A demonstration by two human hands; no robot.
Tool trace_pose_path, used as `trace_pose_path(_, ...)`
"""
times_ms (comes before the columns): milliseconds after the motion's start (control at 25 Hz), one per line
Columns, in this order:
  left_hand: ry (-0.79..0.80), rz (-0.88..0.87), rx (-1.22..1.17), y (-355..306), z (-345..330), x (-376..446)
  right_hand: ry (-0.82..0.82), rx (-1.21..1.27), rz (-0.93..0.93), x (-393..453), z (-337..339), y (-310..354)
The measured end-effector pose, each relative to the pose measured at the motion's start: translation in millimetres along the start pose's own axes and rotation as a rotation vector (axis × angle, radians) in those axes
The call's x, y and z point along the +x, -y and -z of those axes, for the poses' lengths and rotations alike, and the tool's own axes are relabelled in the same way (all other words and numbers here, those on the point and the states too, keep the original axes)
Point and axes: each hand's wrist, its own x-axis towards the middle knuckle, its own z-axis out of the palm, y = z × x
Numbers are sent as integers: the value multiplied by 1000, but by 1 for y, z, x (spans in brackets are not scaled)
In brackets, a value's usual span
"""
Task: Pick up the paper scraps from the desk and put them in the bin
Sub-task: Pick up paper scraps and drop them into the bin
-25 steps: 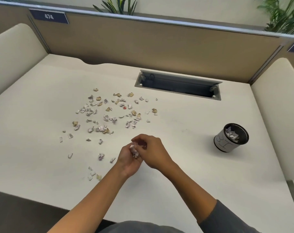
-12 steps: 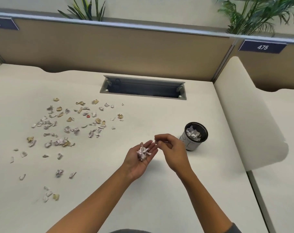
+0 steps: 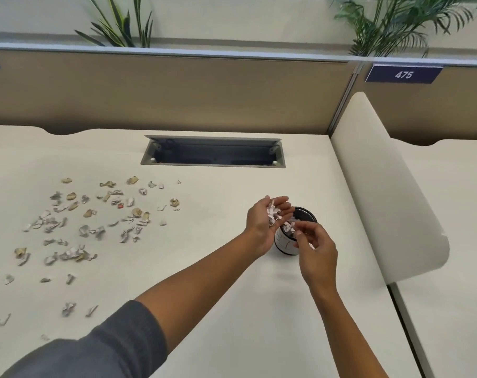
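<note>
Here the left hand (image 3: 262,222) is cupped palm-up at the rim of the bin (image 3: 286,245), fingers straight and together, carrying a clump of paper scraps (image 3: 273,213); the right hand (image 3: 315,248) hovers over the bin, fingers loosely curled, any scrap between them indiscernible; loose scraps (image 3: 76,227) litter the white desk (image 3: 218,309); a tan partition (image 3: 177,91) stands behind.

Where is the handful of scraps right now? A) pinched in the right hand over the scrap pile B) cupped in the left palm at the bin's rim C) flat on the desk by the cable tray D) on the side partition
B: the white scraps lie in the cupped left hand, tilted at the rim of the bin.
</note>
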Motion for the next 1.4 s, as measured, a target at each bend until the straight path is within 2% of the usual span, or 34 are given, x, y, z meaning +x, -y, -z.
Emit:
trace_pose_path(280, 23, -100, 267, 10, -29, 15, -42, -20, -7, 9, 10, -6)
trace_pose_path(400, 96, -146, 371, 8, -30, 13, -48, -21, -7, 10, 13, -8)
trace_pose_path(600, 227, -100, 451, 4, -24, 6, -83, 12, -24, 9, 18, -6)
trace_pose_path(800, 281, -112, 514, 6, -10, -11, -74, 15, 0, 1, 18, 0)
trace_pose_path(1000, 166, -201, 560, 2, 28, -31, 73, -44, 37, -19, -5, 3)
trace_pose_path(1200, 21, -282, 625, -22, 85, -57, 238, 11, 9, -36, -45, 6)
trace_pose_path(1400, -123, -248, 687, -52, 148, -87, 424, -89, 34, -57, -95, 13)
